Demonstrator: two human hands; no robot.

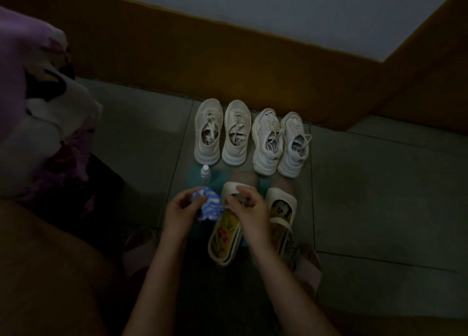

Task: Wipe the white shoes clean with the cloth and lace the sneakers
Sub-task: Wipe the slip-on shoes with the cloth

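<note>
My left hand grips a crumpled blue and white cloth. Beside it my right hand holds the front strap of a white strap shoe with a yellow flowered insole, lifted and tilted. Its twin lies on the floor to the right. Further back, by the wall, stand two pairs of sneakers: a cream pair on the left and a white chunky pair on the right, both with loose laces.
A small clear bottle with a white cap stands on a teal mat in front of the cream pair. Purple and white flowered fabric is heaped at the left. The floor is grey tile, with a brown skirting wall behind.
</note>
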